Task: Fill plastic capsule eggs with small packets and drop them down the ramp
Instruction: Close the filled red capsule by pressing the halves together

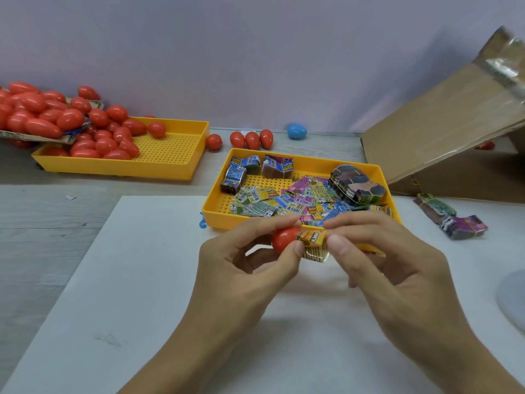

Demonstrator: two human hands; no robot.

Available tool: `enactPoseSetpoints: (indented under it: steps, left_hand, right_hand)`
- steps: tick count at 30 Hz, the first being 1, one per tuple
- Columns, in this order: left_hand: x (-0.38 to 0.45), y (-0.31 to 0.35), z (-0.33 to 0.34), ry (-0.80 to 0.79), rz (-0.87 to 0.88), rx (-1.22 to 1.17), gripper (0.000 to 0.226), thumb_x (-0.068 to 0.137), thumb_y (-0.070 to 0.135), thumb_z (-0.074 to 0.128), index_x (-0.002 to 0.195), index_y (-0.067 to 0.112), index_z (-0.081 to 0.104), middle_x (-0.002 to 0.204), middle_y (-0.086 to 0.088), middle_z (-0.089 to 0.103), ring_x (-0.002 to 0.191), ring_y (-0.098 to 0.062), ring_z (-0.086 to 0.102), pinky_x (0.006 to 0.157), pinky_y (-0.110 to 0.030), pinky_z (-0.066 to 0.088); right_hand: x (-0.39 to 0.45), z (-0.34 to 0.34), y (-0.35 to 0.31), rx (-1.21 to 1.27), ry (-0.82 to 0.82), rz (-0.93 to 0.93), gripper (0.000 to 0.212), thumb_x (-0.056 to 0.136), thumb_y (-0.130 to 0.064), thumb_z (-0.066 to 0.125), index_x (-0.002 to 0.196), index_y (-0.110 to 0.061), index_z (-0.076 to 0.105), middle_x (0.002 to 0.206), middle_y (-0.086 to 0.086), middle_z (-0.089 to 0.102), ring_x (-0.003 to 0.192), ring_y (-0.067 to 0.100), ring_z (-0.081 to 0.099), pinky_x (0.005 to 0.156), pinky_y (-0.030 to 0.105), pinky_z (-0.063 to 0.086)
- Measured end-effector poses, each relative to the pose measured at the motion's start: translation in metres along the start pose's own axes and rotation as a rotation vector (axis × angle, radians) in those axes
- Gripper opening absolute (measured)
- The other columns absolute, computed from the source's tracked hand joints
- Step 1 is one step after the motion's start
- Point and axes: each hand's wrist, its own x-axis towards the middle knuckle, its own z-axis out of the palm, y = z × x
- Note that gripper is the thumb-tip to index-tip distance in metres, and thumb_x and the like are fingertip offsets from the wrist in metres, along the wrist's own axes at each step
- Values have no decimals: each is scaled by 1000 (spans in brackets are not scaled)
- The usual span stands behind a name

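Over the white mat, left hand (244, 257) fingers pinching red egg half (284, 238), right hand (377, 251) fingers pinching packet (312, 241) against it

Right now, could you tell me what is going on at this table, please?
A person is filling a red capsule egg. The left hand holds the egg while the right hand pinches a small yellow packet against its opening. Just behind the hands sits a yellow tray of loose packets; another tray at far left holds red eggs. A cardboard ramp rises at right.
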Motion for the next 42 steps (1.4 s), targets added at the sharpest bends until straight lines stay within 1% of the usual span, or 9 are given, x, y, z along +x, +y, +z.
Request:
enactPoseSetpoints:
  steps: [5,8,16,20,24,27,29,31,42]
  left_hand:
    - [-2,1,1,3,57,15,30,77,23,77,107,27,77,103,1,76,96,-18,73,80,-20,57]
    - [-1,0,2,8,117,51,29,79,19,75,107,26,77,104,5,75,97,-19,72,81,-20,57]
    - [-3,-2,4,-32,281,136,34,79,13,75,113,16,72,110,6,72,108,-22,69,83,-25,57]
    - [-2,-2,3,7,212,52,28,79,15,75,107,19,75,104,5,68,99,-21,70,78,-22,57]
    - [0,0,1,36,113,-9,24,78,19,76,102,21,76,103,3,70,96,-17,72,80,-20,57]
    - [-1,0,1,24,90,-2,27,77,8,79,102,17,76,104,1,71,96,-17,73,80,-21,57]
    - [-1,1,1,25,68,-13,27,78,6,76,102,18,76,103,0,73,93,-16,74,78,-21,57]
    - [-1,2,1,18,53,-23,26,77,11,80,101,20,78,102,-2,74,92,-17,74,77,-20,57]
    - [-2,-2,0,-75,65,69,33,80,29,74,113,31,74,112,7,75,107,-13,71,89,-21,55]
  right_hand:
    - [0,2,-3,170,15,190,23,77,-46,68,89,-27,71,76,2,71,67,18,70,45,26,51]
    - [0,2,-4,249,-4,276,12,80,-35,69,85,-24,70,72,6,70,64,21,72,41,26,49]
    - [7,-6,-4,486,-67,546,19,75,-34,65,80,-18,74,83,16,74,73,25,73,42,28,49]
    - [7,-8,-6,406,-109,478,26,71,-38,74,91,-20,76,84,13,74,74,24,73,44,27,49]
    - [5,-4,-7,345,-135,417,12,79,-28,78,91,-29,79,83,7,76,70,19,71,44,25,48]
    - [6,-4,-8,385,-133,463,22,73,-31,67,89,-23,80,84,8,76,71,18,71,43,25,48]
    - [7,-5,-8,418,-136,511,22,72,-30,72,90,-21,81,87,9,76,75,19,72,43,26,48]
    - [9,-8,-7,465,-152,582,20,74,-27,78,93,-20,80,91,10,76,81,20,72,44,27,49]
    - [16,-15,-5,808,-374,802,41,84,-41,63,104,-8,78,112,15,73,102,23,71,59,30,57]
